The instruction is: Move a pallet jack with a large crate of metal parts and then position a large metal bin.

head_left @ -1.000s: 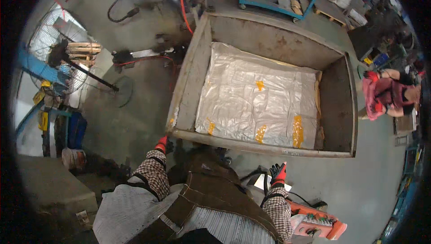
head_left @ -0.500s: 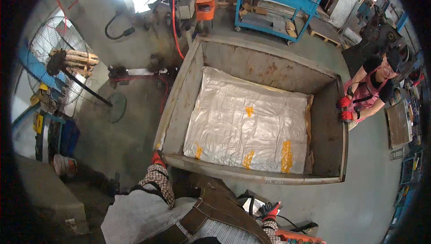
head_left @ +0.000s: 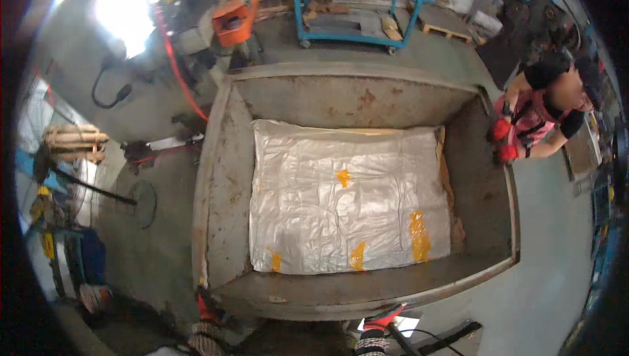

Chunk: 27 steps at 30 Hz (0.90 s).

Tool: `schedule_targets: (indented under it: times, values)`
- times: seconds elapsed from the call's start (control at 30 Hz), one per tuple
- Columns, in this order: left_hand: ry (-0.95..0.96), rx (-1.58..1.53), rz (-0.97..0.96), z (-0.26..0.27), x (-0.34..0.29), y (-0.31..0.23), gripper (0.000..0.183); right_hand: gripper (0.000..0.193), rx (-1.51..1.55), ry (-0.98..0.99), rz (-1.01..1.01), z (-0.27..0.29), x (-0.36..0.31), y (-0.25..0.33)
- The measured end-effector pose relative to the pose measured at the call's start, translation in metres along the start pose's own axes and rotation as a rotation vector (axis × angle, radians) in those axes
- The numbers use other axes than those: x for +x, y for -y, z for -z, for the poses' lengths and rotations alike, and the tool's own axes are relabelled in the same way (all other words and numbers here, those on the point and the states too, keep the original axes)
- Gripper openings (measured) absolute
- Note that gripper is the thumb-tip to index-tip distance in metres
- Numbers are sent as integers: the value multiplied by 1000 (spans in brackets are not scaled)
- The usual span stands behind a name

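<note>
A large rectangular metal box (head_left: 419, 300) with rust-stained walls stands open-topped in front of me. On its floor lies a silvery wrapped sheet or pad (head_left: 308, 205) with patches of orange-yellow tape. My left hand (head_left: 208, 309), in a red glove with a checked sleeve, is closed on the rim at the near left corner. My right hand (head_left: 383, 320), also red-gloved, is at the outside of the near wall, its fingers stretched toward the rim. Whether they touch it is unclear. A co-worker (head_left: 527, 117) in a pink apron has both red-gloved hands on the right end wall.
Behind the box stand a blue wheeled cart (head_left: 357, 35) and an orange machine part (head_left: 236, 12). A red hose (head_left: 175, 61) hangs by the far left corner. Far left is a standing fan (head_left: 92, 189). A dark bar (head_left: 458, 335) lies near my right hand.
My view has turned and shifted, so the box sits squarer and nearer. My right hand has risen from low beside me to the near rim. My left hand stays at its corner.
</note>
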<state>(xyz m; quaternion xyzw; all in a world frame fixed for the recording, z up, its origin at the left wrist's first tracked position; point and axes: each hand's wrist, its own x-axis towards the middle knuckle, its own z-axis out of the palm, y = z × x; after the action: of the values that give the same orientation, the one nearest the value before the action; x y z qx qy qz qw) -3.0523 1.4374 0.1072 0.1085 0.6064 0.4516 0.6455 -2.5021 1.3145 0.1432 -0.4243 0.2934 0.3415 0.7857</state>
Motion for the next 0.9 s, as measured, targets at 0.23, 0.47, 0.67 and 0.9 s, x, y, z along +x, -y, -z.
schedule_targets:
  times: [0.23,0.47,0.67,0.9]
  values:
    - [-493,109,-37,21,28,15,37,69,-9,-99,-71,-55,17,-31]
    - [-519,70,-12,-24,33,22,37,66,-16,-51,-95,-78,42,-16]
    - [-524,-31,-39,-23,4,23,36,61,-131,-35,-69,-68,47,-26]
    - [-472,-311,56,-43,-28,-24,36,55,-309,-22,17,-13,18,-33]
